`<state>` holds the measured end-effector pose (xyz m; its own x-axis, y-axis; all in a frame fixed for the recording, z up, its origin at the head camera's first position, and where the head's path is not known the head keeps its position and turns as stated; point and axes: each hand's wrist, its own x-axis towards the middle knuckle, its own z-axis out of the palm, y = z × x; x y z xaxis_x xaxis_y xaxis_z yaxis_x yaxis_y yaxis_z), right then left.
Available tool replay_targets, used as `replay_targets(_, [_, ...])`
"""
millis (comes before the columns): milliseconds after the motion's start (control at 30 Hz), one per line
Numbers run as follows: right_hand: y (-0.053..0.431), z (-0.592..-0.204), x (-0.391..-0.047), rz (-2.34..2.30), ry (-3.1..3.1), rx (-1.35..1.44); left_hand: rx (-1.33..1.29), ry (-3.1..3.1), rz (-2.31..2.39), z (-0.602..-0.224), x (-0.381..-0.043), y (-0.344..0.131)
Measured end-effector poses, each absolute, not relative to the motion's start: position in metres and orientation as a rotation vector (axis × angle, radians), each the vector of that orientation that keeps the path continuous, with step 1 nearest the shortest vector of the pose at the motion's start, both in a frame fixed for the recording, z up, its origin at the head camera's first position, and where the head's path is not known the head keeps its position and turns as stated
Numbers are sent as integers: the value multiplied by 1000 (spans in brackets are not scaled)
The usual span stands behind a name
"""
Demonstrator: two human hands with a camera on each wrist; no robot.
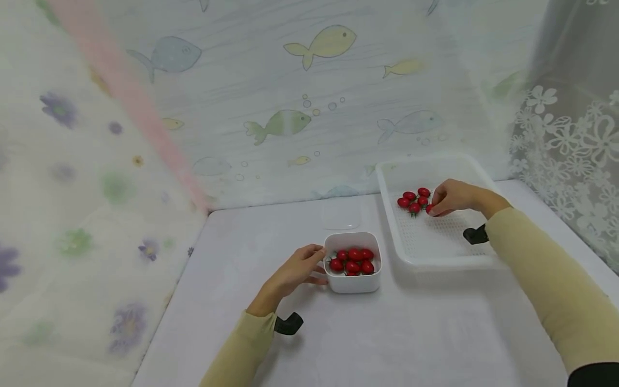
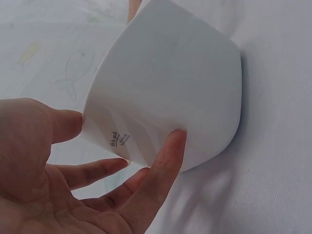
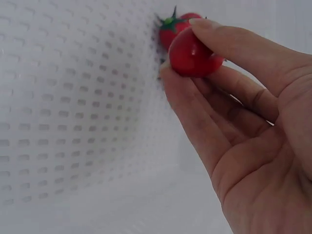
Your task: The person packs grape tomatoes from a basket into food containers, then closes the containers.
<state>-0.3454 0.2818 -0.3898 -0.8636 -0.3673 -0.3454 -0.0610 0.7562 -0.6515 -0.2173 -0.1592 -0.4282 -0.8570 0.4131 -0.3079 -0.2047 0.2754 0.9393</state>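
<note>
Over the white perforated basket (image 1: 425, 242), my right hand (image 1: 454, 196) pinches a cherry tomato (image 3: 190, 56) between thumb and fingers. More red cherry tomatoes (image 1: 414, 208) with green stalks lie in a loose cluster beside that hand. To the left stands a small white square box (image 1: 354, 285), with several cherry tomatoes (image 1: 354, 254) inside. My left hand (image 1: 297, 269) touches the box's left side. In the left wrist view, its loosely spread fingertips rest against the box wall, which carries small dark printing, and the thumb is at the rim.
A clear, square lid-like piece (image 1: 342, 215) lies on the white table (image 1: 261, 231) behind the box. Fish-patterned cloth (image 1: 271, 156) hangs along the back, flowered cloth (image 1: 82, 215) on the left and a lace curtain (image 1: 570, 129) at the right.
</note>
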Motion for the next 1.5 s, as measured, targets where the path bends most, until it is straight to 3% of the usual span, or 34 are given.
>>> replay_targets(733, [252, -354, -301, -1040, 2441, -511, 187, 2053, 1605, -429, -219, -159])
replay_targets(1500, [229, -342, -260, -1270, 2393, -518, 186, 2050, 1601, -429, -221, -160])
